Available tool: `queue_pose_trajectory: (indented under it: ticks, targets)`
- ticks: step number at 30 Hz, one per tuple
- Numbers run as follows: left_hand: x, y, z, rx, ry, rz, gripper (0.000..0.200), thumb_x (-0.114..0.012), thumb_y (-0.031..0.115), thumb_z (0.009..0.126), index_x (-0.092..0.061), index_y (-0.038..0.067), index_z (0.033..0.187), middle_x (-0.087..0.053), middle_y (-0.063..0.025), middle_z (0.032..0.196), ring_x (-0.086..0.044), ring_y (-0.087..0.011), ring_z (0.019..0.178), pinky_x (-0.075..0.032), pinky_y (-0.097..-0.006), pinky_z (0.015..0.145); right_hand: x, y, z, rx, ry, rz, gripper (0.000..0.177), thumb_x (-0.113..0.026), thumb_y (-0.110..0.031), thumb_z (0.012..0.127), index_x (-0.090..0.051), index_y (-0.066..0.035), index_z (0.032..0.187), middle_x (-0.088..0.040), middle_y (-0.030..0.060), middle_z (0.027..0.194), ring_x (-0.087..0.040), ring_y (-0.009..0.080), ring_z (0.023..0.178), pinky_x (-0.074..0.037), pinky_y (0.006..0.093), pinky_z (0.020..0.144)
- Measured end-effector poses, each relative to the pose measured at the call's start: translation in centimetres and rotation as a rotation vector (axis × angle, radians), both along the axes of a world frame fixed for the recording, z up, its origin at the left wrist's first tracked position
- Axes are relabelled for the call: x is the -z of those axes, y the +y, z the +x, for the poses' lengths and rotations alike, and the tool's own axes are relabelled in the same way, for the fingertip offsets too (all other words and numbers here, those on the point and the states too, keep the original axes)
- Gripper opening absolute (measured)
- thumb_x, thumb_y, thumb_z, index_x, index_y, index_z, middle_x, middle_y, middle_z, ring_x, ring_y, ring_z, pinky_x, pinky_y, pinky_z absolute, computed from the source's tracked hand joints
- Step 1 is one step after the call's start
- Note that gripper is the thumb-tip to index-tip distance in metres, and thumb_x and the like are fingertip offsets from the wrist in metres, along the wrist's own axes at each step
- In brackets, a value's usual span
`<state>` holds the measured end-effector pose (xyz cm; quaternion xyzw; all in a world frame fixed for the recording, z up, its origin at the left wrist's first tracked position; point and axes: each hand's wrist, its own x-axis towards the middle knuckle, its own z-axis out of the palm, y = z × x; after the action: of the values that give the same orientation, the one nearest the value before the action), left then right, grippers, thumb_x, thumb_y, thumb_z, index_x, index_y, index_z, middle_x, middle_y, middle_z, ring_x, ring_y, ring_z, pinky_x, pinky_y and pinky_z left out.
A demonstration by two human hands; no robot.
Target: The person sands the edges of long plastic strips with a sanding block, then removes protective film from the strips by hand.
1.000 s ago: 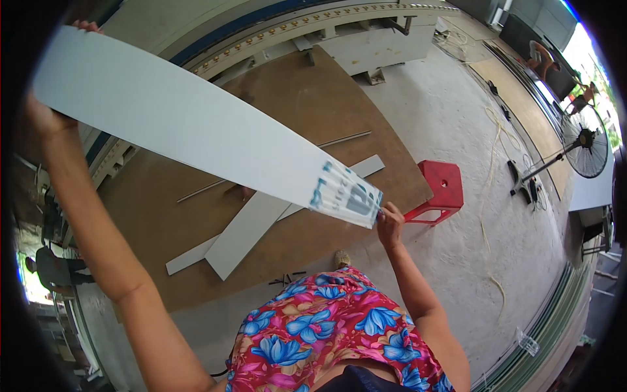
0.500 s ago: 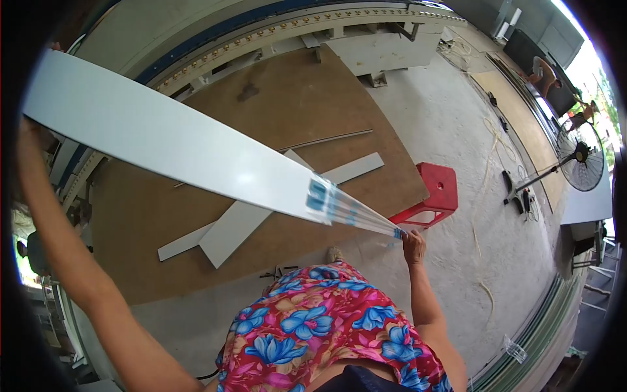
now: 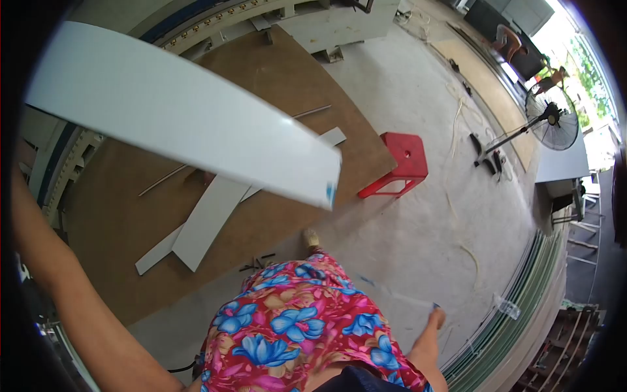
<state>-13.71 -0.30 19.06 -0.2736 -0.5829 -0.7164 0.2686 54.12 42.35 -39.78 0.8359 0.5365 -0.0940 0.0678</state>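
A long white panel [image 3: 189, 117] hangs in the air over the brown board, reaching from the upper left toward the middle. My left arm reaches to the panel's far end at the left edge, where the dark border hides the hand; the panel stays held up on that side. Low on the right, my right hand [image 3: 438, 317] is closed on a thin strip of clear film [image 3: 401, 295] that trails left toward my floral clothing, blurred by motion. A small blue mark [image 3: 331, 192] shows at the panel's near end, apart from the film.
Two white strips [image 3: 212, 219] lie crossed on the brown board [image 3: 104, 248]. A red stool [image 3: 406, 157] stands by the board's right corner. Farther right are a standing fan [image 3: 552, 116], cords on the floor and stacked sheets [image 3: 516, 300]. A person sits in the background.
My right hand has pulled down and away to the right, and the clear film has come off the panel's end. My view has shifted, so the stool and fan appear farther left.
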Motion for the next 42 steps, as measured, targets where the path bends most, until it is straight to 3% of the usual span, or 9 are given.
queue_pose_trajectory:
  ticks: [2,7,9,11,13,16,20,31,42]
  targets:
    - [1.0,2.2,-0.5,-0.015,-0.016,0.0,0.079,-0.03,0.054,0.086,-0.033,-0.009,0.132,-0.049,-0.0285,0.118,-0.052,-0.039,0.107,-0.042,-0.048,0.096,-2.3,-2.2,2.4,0.241,-0.058,0.153,0.044,-0.057,-0.04,0.08,-0.07,0.002,0.088,-0.069,0.0182,0.09,-0.065,0.0306,0.078,-0.051,0.0416,0.068]
    - [3.3,3.4,0.5,-0.12,-0.027,0.06,0.072,-0.028,0.046,0.088,-0.034,-0.011,0.132,-0.046,-0.0293,0.124,-0.049,-0.0385,0.113,-0.039,-0.0464,0.101,2.7,1.3,-0.6,0.423,0.538,0.361,0.031,-0.059,-0.028,0.079,-0.068,0.002,0.083,-0.066,0.0136,0.073,-0.063,0.0259,0.065,-0.05,0.0409,0.059]
    - [4.8,4.2,1.0,-0.175,-0.048,0.078,0.07,-0.027,0.043,0.09,-0.034,-0.012,0.132,-0.044,-0.0297,0.126,-0.048,-0.0383,0.115,-0.038,-0.0457,0.103,3.0,4.0,-6.3,0.401,1.113,0.343,0.018,-0.062,-0.021,0.079,-0.064,-0.005,0.073,-0.059,0.007,0.063,-0.056,0.0188,0.052,-0.044,0.0342,0.045]
    - [7.7,3.9,0.6,-0.195,-0.093,0.086,0.067,-0.026,0.04,0.091,-0.035,-0.013,0.131,-0.043,-0.03,0.128,-0.047,-0.0381,0.117,-0.037,-0.045,0.105,0.9,6.3,-13.8,0.093,1.179,0.289,0.02,-0.06,-0.016,0.08,-0.051,-0.01,0.064,-0.055,0.0039,0.059,-0.047,0.0125,0.04,-0.033,0.0269,0.031]
    - [12.4,0.9,-1.2,-0.047,-0.118,0.071,0.084,-0.03,0.064,0.086,-0.041,-0.01,0.124,-0.05,-0.0275,0.118,-0.057,-0.0391,0.101,-0.05,-0.0502,0.089,-3.8,8.0,-20.9,-0.134,1.119,0.19,0.008,-0.056,-0.012,0.082,-0.057,-0.005,0.08,-0.059,0.0048,0.068,-0.052,0.011,0.051,-0.039,0.0251,0.04]
    - [17.8,1.1,-0.1,-0.044,-0.217,0.176,0.087,-0.028,0.07,0.086,-0.041,-0.007,0.125,-0.053,-0.0257,0.108,-0.056,-0.0391,0.099,-0.048,-0.0505,0.088,-8.1,7.6,-30.6,-0.461,1.211,0.275,0.02,-0.048,-0.01,0.085,-0.06,-0.002,0.098,-0.065,0.0063,0.082,-0.054,0.008,0.058,-0.04,0.0208,0.047]
    - [25.7,-1.9,-1.5,-0.155,-0.403,0.341,0.089,-0.031,0.073,0.084,-0.027,0.003,0.139,-0.047,-0.0292,0.119,-0.054,-0.0412,0.104,-0.043,-0.053,0.093,-7.9,8.1,-36.3,-0.695,1.346,-0.1,0.022,-0.044,-0.007,0.084,-0.062,-0.004,0.098,-0.066,0.0056,0.083,-0.052,0.0066,0.058,-0.039,0.0197,0.048]
    - [49.1,-10.0,0.1,-0.466,-0.639,1.106,0.076,-0.026,0.064,0.091,-0.017,0.013,0.146,-0.026,-0.0139,0.146,-0.033,-0.039,0.131,-0.036,-0.0522,0.105,-4.4,6.3,-33.2,-0.737,1.125,-0.354,0.023,-0.043,-0.007,0.084,-0.062,-0.005,0.096,-0.066,0.0059,0.081,-0.053,0.0077,0.056,-0.039,0.0211,0.046]
    - [55.4,-15.1,5.6,-0.621,-1.026,1.312,0.07,-0.024,0.064,0.091,-0.033,0.016,0.141,-0.033,-0.0061,0.146,-0.032,-0.0286,0.134,-0.027,-0.0494,0.109,-10.4,4.3,-32.3,-0.681,1.175,-0.394,0.02,-0.044,-0.009,0.083,-0.062,-0.006,0.091,-0.06,0.0031,0.077,-0.052,0.0073,0.061,-0.043,0.0217,0.052]
